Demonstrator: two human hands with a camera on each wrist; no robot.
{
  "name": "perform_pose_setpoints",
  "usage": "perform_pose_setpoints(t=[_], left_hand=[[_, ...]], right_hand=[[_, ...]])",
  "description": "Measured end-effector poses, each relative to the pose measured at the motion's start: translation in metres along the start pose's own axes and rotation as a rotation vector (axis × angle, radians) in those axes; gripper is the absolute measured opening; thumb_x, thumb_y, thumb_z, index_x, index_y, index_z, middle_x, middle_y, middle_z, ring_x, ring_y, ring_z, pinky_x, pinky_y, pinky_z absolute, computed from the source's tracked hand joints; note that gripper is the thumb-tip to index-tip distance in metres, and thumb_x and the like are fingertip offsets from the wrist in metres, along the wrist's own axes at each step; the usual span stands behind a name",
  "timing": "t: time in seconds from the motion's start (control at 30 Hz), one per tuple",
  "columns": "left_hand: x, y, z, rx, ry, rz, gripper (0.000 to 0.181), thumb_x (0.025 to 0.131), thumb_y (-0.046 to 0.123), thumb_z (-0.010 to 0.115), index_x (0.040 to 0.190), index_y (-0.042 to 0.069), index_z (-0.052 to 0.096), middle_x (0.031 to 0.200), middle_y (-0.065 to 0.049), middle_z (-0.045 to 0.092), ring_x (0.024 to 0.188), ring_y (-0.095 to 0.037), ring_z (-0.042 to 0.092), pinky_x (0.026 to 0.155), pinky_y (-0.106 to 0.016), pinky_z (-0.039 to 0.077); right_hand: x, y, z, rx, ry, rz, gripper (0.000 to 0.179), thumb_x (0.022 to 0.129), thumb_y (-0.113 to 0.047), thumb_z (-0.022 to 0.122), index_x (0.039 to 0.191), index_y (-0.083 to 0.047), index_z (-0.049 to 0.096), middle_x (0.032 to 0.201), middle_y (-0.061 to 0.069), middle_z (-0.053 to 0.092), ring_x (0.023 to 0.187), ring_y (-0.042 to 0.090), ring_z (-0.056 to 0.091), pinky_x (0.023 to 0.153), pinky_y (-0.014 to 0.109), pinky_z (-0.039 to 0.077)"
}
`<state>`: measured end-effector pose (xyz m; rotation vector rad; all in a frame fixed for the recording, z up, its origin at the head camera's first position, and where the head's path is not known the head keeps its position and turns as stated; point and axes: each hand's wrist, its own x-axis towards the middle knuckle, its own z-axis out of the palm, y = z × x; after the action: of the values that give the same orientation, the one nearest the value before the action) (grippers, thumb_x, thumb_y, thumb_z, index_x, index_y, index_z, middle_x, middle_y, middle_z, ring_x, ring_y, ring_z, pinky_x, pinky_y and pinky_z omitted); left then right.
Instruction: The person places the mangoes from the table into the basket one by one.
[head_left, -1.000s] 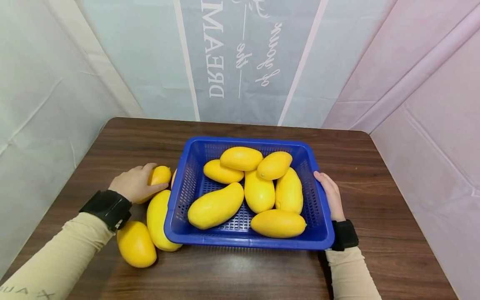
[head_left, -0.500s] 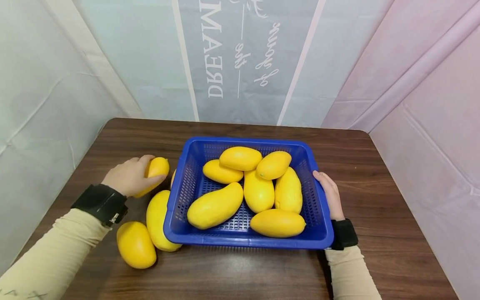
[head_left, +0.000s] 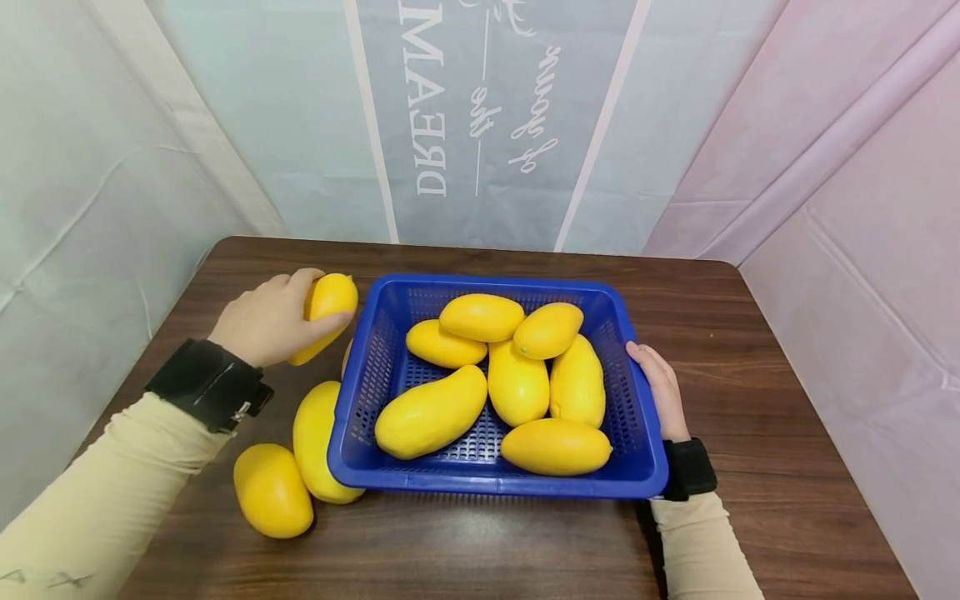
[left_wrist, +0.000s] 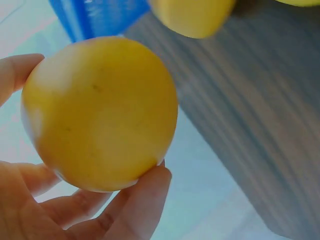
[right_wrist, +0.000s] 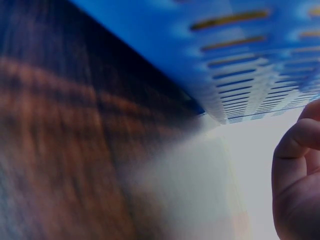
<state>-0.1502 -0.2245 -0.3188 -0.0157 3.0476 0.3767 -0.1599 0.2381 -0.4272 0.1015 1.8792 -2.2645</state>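
Note:
My left hand [head_left: 264, 322] grips a yellow mango [head_left: 333, 298], raised above the table to the left of the blue basket [head_left: 495, 483]. Seen end-on in the left wrist view, that mango [left_wrist: 102, 115] sits between the thumb and the curled fingers. On the basket's right side, my right hand [head_left: 662, 385] holds the rim. Its bent fingers [right_wrist: 290, 155] show beside the slotted wall [right_wrist: 240, 85] in the right wrist view. Several mangoes lie inside the basket, among them a large one [head_left: 431, 412] at the front left.
Left of the basket, two mangoes lie on the wooden table [head_left: 465, 550]: a rounded one [head_left: 273, 490] and a longer one [head_left: 318, 442] partly under the rim. Another mango is mostly hidden behind the left rim. Cloth walls [head_left: 495, 208] enclose the back and sides.
My left hand has lifted its mango off the table and carried it away from me, toward the basket's far left corner. The basket and my right hand have stayed put.

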Motion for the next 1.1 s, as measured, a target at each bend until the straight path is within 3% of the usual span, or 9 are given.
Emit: perform_pose_setpoints(t=[0.33,0.6,0.77,0.9,1.1], left_hand=[[0.009,0.046,-0.008,-0.021,-0.002,0.099,0.08,0.09,0.064,0.053,0.147,0.009,0.04,0.127,-0.023,0.058,0.098,-0.038,0.061,0.08,-0.055,0.053],[0.01,0.078,0.006,0.086,-0.07,0.268,0.071,0.088,0.058,0.063,0.142,0.015,0.049,0.115,-0.016,0.062,0.08,-0.028,0.061,0.066,-0.042,0.052],[0.01,0.09,0.018,0.154,-0.114,0.348,0.069,0.085,0.056,0.067,0.141,0.018,0.052,0.12,-0.013,0.063,0.089,-0.029,0.064,0.071,-0.046,0.054],[0.012,0.096,0.025,0.195,-0.153,0.368,0.074,0.084,0.055,0.069,0.144,0.018,0.051,0.126,-0.014,0.063,0.095,-0.031,0.065,0.077,-0.05,0.055],[0.012,0.099,0.029,0.201,-0.212,0.38,0.075,0.083,0.054,0.071,0.144,0.017,0.05,0.124,-0.014,0.063,0.092,-0.027,0.064,0.075,-0.046,0.056]], right_hand=[[0.0,0.0,0.0,-0.003,-0.001,0.006,0.028,0.104,-0.039,0.047,0.087,-0.018,0.054,0.073,-0.004,0.058,0.063,0.008,0.06,0.059,0.021,0.052],[0.0,0.001,0.0,0.006,0.004,0.002,0.029,0.104,-0.038,0.046,0.084,-0.018,0.053,0.071,-0.005,0.057,0.061,0.008,0.06,0.057,0.02,0.052],[0.001,0.001,0.0,0.001,0.005,-0.002,0.029,0.104,-0.038,0.046,0.084,-0.018,0.052,0.07,-0.005,0.057,0.06,0.008,0.059,0.057,0.02,0.051],[0.001,0.001,0.0,-0.002,0.006,-0.004,0.029,0.104,-0.038,0.046,0.084,-0.018,0.052,0.07,-0.005,0.057,0.06,0.008,0.059,0.056,0.02,0.051],[0.001,0.002,-0.001,-0.006,0.008,-0.003,0.03,0.104,-0.038,0.046,0.082,-0.018,0.051,0.069,-0.005,0.056,0.058,0.008,0.058,0.055,0.02,0.05]])
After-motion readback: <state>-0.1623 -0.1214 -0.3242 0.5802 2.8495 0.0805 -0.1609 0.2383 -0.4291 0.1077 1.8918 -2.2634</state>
